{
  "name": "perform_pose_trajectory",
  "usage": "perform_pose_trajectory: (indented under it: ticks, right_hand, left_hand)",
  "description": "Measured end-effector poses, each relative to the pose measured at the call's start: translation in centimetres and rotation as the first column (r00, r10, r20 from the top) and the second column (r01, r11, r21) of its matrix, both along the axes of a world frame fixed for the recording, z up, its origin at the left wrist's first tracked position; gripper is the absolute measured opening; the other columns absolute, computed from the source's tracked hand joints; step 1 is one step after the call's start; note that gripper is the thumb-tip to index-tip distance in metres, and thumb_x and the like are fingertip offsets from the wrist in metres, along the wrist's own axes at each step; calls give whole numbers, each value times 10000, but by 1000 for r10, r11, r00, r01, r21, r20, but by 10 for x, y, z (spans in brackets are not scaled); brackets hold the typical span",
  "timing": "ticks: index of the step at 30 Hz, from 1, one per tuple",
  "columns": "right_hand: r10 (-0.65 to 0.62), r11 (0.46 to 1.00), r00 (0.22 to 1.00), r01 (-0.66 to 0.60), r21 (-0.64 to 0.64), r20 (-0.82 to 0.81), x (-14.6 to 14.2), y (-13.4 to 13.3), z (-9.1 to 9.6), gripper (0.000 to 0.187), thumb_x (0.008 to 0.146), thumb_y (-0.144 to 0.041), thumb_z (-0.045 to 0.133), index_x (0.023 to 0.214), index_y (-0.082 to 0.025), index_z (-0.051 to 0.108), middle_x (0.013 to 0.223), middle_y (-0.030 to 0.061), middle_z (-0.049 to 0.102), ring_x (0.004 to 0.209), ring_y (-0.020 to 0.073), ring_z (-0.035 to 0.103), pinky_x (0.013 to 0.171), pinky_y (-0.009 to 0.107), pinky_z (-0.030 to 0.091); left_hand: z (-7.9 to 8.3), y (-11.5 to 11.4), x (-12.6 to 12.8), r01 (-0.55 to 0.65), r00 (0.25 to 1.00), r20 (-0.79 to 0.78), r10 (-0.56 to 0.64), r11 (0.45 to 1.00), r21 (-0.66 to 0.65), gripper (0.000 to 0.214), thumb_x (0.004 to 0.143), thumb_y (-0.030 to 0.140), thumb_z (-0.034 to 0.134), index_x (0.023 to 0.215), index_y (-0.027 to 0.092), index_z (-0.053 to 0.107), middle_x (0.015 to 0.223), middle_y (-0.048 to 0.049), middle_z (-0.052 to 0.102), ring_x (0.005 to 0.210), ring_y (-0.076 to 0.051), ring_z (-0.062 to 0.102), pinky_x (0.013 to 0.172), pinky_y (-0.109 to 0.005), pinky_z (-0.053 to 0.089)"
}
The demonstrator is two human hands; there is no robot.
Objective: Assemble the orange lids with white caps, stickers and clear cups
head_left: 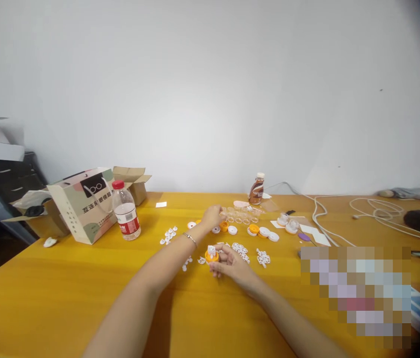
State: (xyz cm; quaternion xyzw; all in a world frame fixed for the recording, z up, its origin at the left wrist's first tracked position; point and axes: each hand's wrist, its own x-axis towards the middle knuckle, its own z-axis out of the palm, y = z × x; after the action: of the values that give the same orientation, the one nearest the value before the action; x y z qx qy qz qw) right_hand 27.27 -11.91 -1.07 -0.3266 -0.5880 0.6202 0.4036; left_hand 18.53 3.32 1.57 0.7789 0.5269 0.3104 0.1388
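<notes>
My left hand (211, 217) reaches far over the yellow table (64, 288), its fingers curled down among small clear cups (240, 215) and round orange and white caps (228, 227); what it holds, if anything, is hidden. A thin bracelet sits on that wrist. Nearer to me, my right hand (232, 263) pinches a small orange cap with a white piece on top (211, 254). Several little white parts (240, 250) lie scattered just beyond it.
A water bottle with a red cap (126, 210), a printed paper bag (83, 204) and cardboard boxes (135, 181) stand at left. A brown drink bottle (256, 189) is by the wall. White cables (347, 219) trail at right, beside a blurred patch.
</notes>
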Motion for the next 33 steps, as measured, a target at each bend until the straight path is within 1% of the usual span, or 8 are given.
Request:
perform_pose_trajectory:
  ticks: [5, 10, 14, 18, 20, 22, 28, 33]
  right_hand:
    - [9, 1000, 1000, -9, -5, -23, 0, -3, 4, 369, 638, -309, 699, 908, -201, 471, 634, -41, 595, 540, 102, 553, 518, 235, 434]
    - [24, 1000, 999, -25, -16, -48, -1, -4, 5, 376, 618, -293, 712, 904, -203, 485, 636, -47, 586, 529, 94, 534, 528, 238, 429]
    - [-12, 999, 998, 10, -34, -58, -1, -3, 4, 391, 601, -289, 725, 908, -201, 500, 685, -34, 601, 548, 89, 527, 553, 238, 420]
    - [-79, 997, 997, 79, -26, -23, 0, 0, 5, 382, 608, -307, 717, 929, -194, 545, 697, -24, 592, 591, 95, 522, 559, 223, 407]
    - [-110, 994, 994, 110, -13, -9, 1, 1, 5, 378, 616, -315, 709, 938, -189, 558, 682, -23, 578, 600, 100, 517, 561, 222, 404]
    - [-130, 992, 992, 130, -1, 5, 1, 3, 5, 373, 624, -318, 703, 942, -184, 563, 661, -27, 562, 584, 96, 501, 557, 219, 401]
    - [-93, 995, 994, 91, 49, 55, 1, 2, 3, 349, 624, -348, 692, 915, -189, 586, 646, -29, 536, 567, 95, 481, 545, 219, 400]
    - [-149, 981, 985, 135, 136, 93, -2, -3, 8, 344, 652, -362, 661, 941, -189, 594, 631, -28, 523, 560, 103, 462, 534, 221, 388]
  left_hand:
    - [-4, -1, 19, -90, 996, -12, 90, 996, 1, 197, 713, 224, 559, 894, 145, 554, 910, -109, 628, 906, -236, 560, 813, -345, 371]
    - [3, -10, 9, -100, 992, 82, 96, 994, 37, 228, 734, 233, 541, 951, 165, 535, 907, -68, 630, 868, -198, 568, 817, -341, 370]
    - [19, -34, -25, -23, 980, 200, 5, 996, 85, 334, 757, 253, 533, 1073, 154, 492, 901, -46, 628, 793, -131, 582, 724, -240, 423]
    - [29, -83, -73, 80, 960, 257, -112, 988, 131, 195, 778, 300, 521, 901, 163, 586, 866, -31, 638, 792, -124, 582, 660, -204, 428]
    - [29, -106, -91, 110, 921, 348, -174, 975, 195, 191, 786, 295, 516, 900, 159, 587, 859, -36, 638, 776, -124, 577, 663, -212, 425]
    - [27, -123, -101, 133, 904, 378, -200, 971, 197, 194, 786, 290, 522, 914, 159, 585, 862, -39, 637, 774, -128, 575, 654, -218, 421]
    - [16, -138, -93, 282, 911, 276, -306, 952, 122, 207, 766, 329, 553, 889, 170, 602, 831, -23, 642, 754, -129, 570, 649, -217, 417]
    - [13, -143, -88, 283, 918, 264, -297, 955, 89, 238, 765, 359, 557, 891, 163, 605, 805, -17, 649, 737, -117, 575, 663, -206, 425]
